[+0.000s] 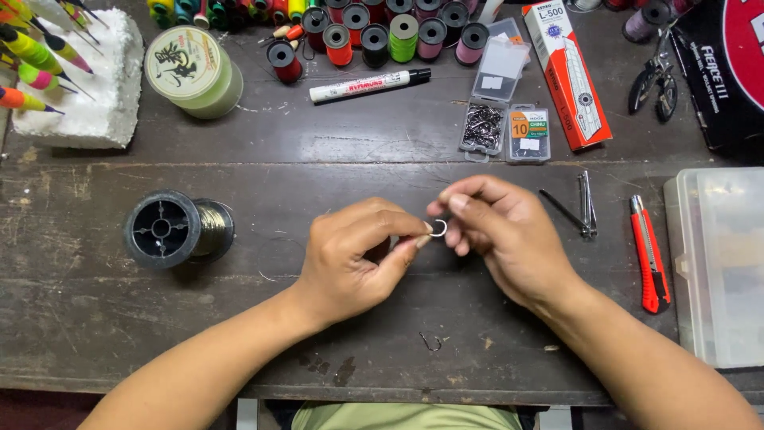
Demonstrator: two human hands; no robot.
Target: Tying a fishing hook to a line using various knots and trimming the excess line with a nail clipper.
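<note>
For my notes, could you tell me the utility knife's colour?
Red utility knife, shown in the head view.

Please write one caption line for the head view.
Both hands, left and right, pinch a small fishing hook above a worn wooden table.

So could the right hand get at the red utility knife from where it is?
Probably yes. The red utility knife lies in the open on the table, just outward of the right hand, with nothing between them. But that hand is pinching a small hook together with the left hand.
</note>
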